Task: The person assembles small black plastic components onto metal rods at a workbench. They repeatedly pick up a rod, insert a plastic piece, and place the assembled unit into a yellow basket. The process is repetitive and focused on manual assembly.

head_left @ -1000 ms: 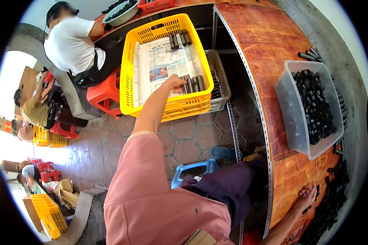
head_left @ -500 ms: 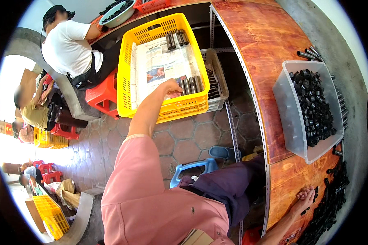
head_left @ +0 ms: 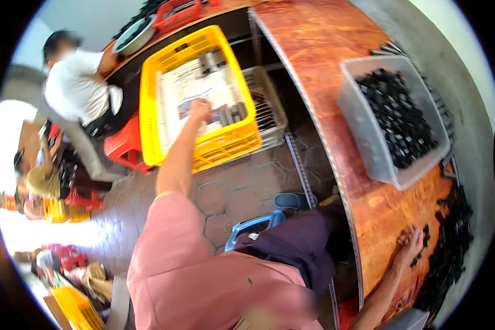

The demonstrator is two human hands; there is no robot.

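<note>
My left hand [head_left: 201, 110] is over the newspaper [head_left: 173, 91] lining a yellow crate [head_left: 144, 121]. Beside its fingers stand several dark metallic tubes [head_left: 231, 114] in a row at the crate's near right corner. Motion blurs these fingers, so their grip does not show. A second group of tubes [head_left: 211, 60] lies at the crate's far right. My right hand [head_left: 411, 243] rests at the wooden table [head_left: 379, 217], its fingers curled; what they hold, if anything, is too small to make out. Small black pieces [head_left: 425, 237] lie in a line beside it.
A translucent bin [head_left: 366, 165] full of black caps stands on the table, with black parts [head_left: 451, 242] piled along the wall. A grey crate [head_left: 278, 110] sits beside the yellow one. A person [head_left: 80, 82] sits at the far left near a red stool [head_left: 127, 144].
My left hand has drawn slightly away from the tubes, to the left over the newspaper. The fingers of my right hand are more curled. The whole view has shifted.
</note>
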